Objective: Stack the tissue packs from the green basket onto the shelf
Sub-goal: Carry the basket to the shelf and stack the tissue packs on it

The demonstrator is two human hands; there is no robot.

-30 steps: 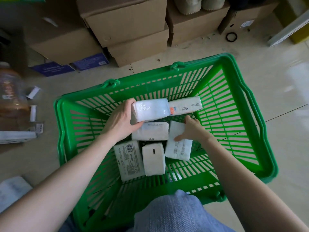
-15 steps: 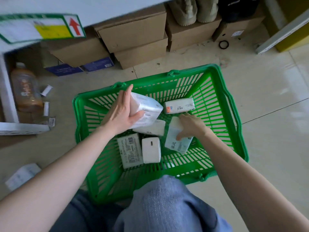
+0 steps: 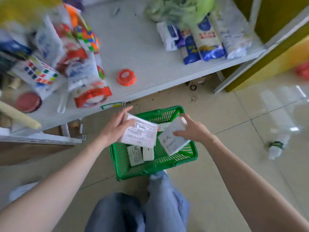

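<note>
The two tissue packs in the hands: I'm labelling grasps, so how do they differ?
The left hand grips the left pack with its printed label up; the right hand holds the right pack, tilted steeper, with a mostly plain face showing. Both are white and lifted above the green basket.

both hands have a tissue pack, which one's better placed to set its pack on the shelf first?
Likely left. The left hand holds its tissue pack just below the shelf edge; the right hand holds its pack lower, farther out over the green basket.
</note>
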